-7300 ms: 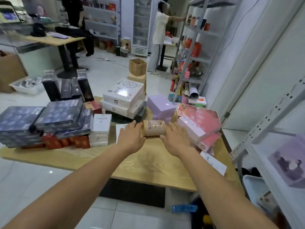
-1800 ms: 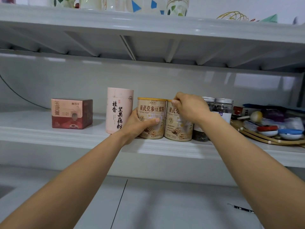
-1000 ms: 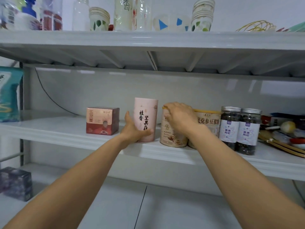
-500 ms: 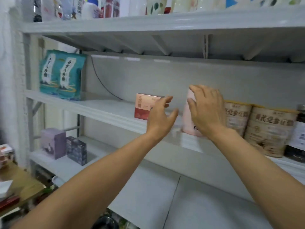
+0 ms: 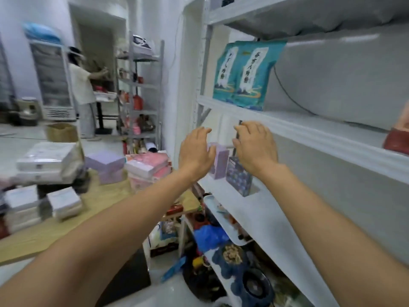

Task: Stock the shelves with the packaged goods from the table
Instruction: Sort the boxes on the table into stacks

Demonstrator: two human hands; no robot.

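Note:
Both my hands hang in the air in front of the white shelf unit (image 5: pixel 309 131), holding nothing. My left hand (image 5: pixel 195 152) and my right hand (image 5: pixel 254 147) have relaxed, spread fingers. Behind them on the lower shelf stand a purple box (image 5: pixel 220 161) and a dark blue box (image 5: pixel 239 177). Two teal bags (image 5: pixel 243 74) stand on the shelf above. At the left, the wooden table (image 5: pixel 66 222) carries stacks of packaged goods: pink boxes (image 5: pixel 148 167), a purple box (image 5: pixel 106 165), white boxes (image 5: pixel 46 158).
A red box edge (image 5: pixel 397 138) shows at the far right of the middle shelf. Below the shelves lie a blue bag (image 5: pixel 210 238), bowls and clutter. A person (image 5: pixel 81 89) stands at a far metal rack (image 5: pixel 141 91) beside a glass-door fridge (image 5: pixel 53 78).
The view has swung left from the cans on the shelf toward the table. Both hands have let go of the pink canister and come away empty.

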